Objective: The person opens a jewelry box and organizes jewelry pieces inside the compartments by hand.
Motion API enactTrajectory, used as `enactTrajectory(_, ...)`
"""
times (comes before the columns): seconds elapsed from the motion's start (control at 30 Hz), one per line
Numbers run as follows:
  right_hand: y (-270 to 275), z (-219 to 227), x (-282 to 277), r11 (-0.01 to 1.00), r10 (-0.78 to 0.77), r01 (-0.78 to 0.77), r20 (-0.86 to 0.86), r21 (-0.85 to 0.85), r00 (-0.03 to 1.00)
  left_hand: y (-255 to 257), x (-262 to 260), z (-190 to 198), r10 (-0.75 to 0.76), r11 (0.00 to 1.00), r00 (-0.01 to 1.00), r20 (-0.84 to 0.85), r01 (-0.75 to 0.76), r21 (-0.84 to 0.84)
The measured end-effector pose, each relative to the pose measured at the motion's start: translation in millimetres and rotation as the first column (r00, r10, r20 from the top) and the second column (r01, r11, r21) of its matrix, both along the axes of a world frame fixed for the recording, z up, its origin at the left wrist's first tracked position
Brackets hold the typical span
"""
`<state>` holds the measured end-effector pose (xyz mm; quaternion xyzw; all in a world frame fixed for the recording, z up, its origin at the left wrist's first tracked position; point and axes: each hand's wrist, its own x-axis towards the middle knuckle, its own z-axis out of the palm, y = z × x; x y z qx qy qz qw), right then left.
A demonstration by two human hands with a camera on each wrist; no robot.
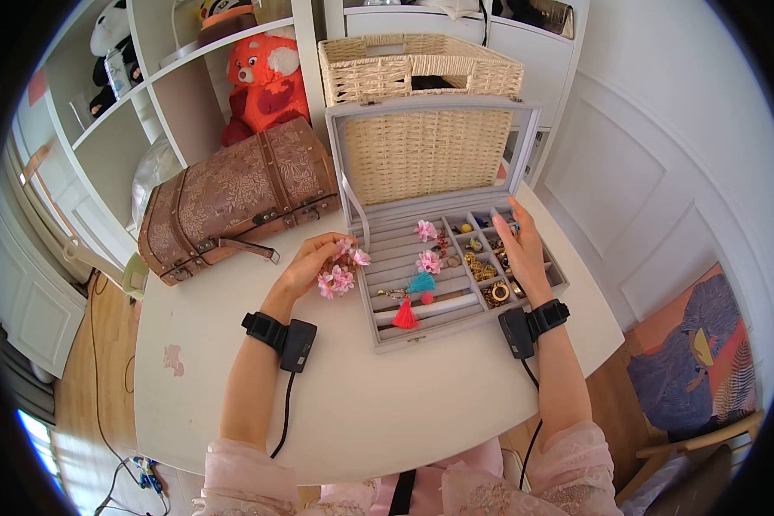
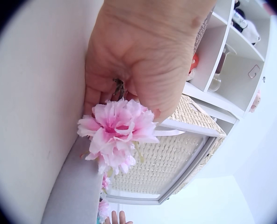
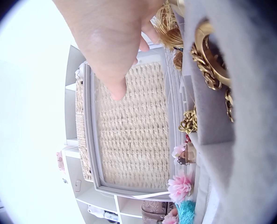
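Left grip [image 1: 305, 268] curled round a cluster of pink fabric flowers [image 2: 117, 130], pinching the stem, just left of the grey jewellery box [image 1: 385, 331] on the white worktop [image 1: 232, 361]. Right grip [image 1: 522, 249] with fingers straight, resting over the small right-hand compartments beside gold chains [image 3: 208, 63]. Beyond both, a wicker basket [image 1: 421, 69]; further left, a brown chest [image 1: 232, 193].

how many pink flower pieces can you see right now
3: a pink cluster held in the left hand, and two in the jewelry box rows, upper and middle. More may be hidden.
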<state>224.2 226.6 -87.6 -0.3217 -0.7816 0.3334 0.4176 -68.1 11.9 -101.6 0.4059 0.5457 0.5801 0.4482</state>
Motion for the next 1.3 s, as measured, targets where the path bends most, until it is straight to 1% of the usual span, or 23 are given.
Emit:
enactTrajectory(0.2,-0.7,-0.2,-0.1,1.000,-0.005,0.004,0.035,0.014,0.999,0.4,-0.8,-0.8,-0.011,1.000,1.000,0.012,0.011,0.011)
enactTrajectory(0.3,-2.2,1.0,0.2,1.000,-0.006,0.005,0.047,0.018,0.999,1.0,-1.2,-1.8,-0.004,1.000,0.998,0.058,0.002,0.027)
enactTrajectory(0.37,-3.3,1.8,0.2,1.000,-0.003,0.002,0.050,0.018,0.999,0.0,-0.8,0.2,0.001,1.000,1.000,0.011,-0.002,0.014)
enactTrajectory(0.6,-3.4,0.4,0.0,1.000,-0.011,0.009,0.078,0.020,0.997,-1.6,-0.6,3.4,0.006,1.000,0.998,-0.059,-0.007,-0.012)
enactTrajectory(0.8,-5.1,1.6,0.1,0.999,-0.013,0.009,0.101,0.045,0.995,-1.4,2.1,4.4,0.010,1.000,1.000,-0.022,-0.010,-0.009)
enactTrajectory(0.87,-5.3,1.8,0.2,0.999,-0.011,0.006,0.108,0.046,0.994,1.0,-1.5,-1.9,0.000,1.000,0.999,0.043,-0.001,0.016)
enactTrajectory(1.2,-5.5,1.2,0.4,0.998,-0.012,0.001,0.165,0.065,0.986,1.8,-3.4,-4.7,-0.014,0.999,0.999,0.042,0.013,0.030)
enactTrajectory(1.3,-5.1,0.7,0.5,0.998,-0.011,-0.001,0.176,0.064,0.984,2.7,-5.7,-7.9,0.001,1.000,1.000,0.013,-0.002,0.023)
